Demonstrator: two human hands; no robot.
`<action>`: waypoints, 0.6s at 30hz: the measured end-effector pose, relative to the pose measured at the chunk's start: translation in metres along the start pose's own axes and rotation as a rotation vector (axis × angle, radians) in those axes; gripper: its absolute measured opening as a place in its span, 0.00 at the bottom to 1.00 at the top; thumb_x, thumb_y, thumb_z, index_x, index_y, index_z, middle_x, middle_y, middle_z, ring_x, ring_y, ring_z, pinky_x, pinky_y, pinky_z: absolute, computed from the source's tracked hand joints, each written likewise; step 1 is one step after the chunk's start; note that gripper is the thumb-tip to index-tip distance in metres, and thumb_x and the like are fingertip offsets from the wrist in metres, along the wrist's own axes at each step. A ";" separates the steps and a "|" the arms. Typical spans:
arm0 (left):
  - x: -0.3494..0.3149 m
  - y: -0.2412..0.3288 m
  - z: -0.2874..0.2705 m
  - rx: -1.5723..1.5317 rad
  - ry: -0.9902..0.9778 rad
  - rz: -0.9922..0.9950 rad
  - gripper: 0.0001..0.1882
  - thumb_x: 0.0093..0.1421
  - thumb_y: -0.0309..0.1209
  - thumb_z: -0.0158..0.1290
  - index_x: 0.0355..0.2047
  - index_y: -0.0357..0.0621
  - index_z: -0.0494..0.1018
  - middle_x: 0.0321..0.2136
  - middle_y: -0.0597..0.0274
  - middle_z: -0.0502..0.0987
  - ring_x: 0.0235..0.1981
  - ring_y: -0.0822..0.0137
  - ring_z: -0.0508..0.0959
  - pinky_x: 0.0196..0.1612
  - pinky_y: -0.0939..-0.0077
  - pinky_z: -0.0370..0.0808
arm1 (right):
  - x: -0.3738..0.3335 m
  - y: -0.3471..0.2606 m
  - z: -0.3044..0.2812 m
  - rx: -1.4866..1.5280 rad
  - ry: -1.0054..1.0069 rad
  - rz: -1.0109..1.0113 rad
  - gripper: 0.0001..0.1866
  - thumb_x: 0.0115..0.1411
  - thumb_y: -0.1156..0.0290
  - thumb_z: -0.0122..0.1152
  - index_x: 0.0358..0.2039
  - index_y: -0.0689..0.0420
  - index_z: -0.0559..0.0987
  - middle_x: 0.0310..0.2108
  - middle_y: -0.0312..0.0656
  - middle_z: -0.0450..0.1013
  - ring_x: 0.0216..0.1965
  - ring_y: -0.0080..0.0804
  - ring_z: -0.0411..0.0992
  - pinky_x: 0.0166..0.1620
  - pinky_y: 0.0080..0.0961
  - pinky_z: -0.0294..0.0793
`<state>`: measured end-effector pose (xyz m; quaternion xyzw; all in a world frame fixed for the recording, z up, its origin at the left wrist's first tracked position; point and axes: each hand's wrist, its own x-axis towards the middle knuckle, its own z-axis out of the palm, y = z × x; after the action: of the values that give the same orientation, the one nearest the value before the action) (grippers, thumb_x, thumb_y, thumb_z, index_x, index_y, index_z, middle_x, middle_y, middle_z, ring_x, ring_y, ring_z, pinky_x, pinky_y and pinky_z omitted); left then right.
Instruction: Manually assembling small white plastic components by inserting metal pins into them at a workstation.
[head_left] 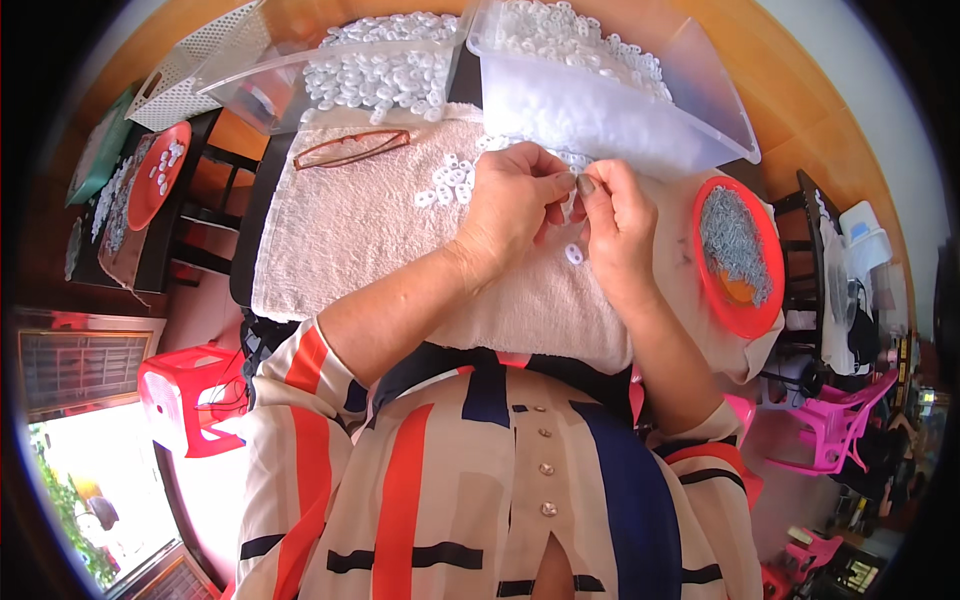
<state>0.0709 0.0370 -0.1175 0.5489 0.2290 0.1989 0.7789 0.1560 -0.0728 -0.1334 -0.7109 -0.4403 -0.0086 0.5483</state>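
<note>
Just past the striped shirt [560, 480], 1 white two-holed oval [573, 254] lies alone on the beige towel [340, 240], whose nap likely stops small parts sliding. By the right forearm, a red bowl [728, 316] holds grey metal bits [733, 240], presumably for easy picking. Ahead, the left hand [512, 195] and right hand [618, 215] meet, wrists turned inward, fingers pinched nearly closed, apparently on something small, mostly hidden. Beyond sit a pile of matching ovals [446, 186] and 2 clear bins [640, 130].
</note>
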 end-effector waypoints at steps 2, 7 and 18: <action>-0.002 0.002 0.002 -0.020 0.012 -0.013 0.04 0.58 0.22 0.54 0.27 0.34 0.73 0.19 0.62 0.74 0.14 0.76 0.70 0.12 0.83 0.62 | -0.001 0.003 0.001 0.033 -0.001 0.005 0.06 0.65 0.74 0.51 0.31 0.59 0.72 0.20 0.32 0.70 0.20 0.13 0.64 0.22 0.14 0.62; -0.003 0.005 0.002 -0.028 0.007 0.026 0.04 0.58 0.21 0.54 0.26 0.35 0.73 0.18 0.63 0.73 0.14 0.77 0.69 0.12 0.84 0.61 | 0.002 -0.006 0.001 0.170 -0.001 0.114 0.05 0.65 0.76 0.50 0.31 0.58 0.72 0.23 0.30 0.70 0.22 0.12 0.64 0.23 0.11 0.61; -0.003 0.002 0.006 -0.060 0.038 0.069 0.04 0.57 0.21 0.54 0.26 0.35 0.73 0.17 0.62 0.73 0.14 0.76 0.69 0.13 0.83 0.61 | 0.002 0.002 0.004 0.300 -0.035 0.193 0.05 0.65 0.75 0.52 0.30 0.58 0.72 0.22 0.30 0.69 0.23 0.14 0.66 0.23 0.11 0.61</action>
<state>0.0717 0.0315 -0.1135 0.5292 0.2185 0.2428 0.7831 0.1568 -0.0688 -0.1357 -0.6601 -0.3758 0.1224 0.6388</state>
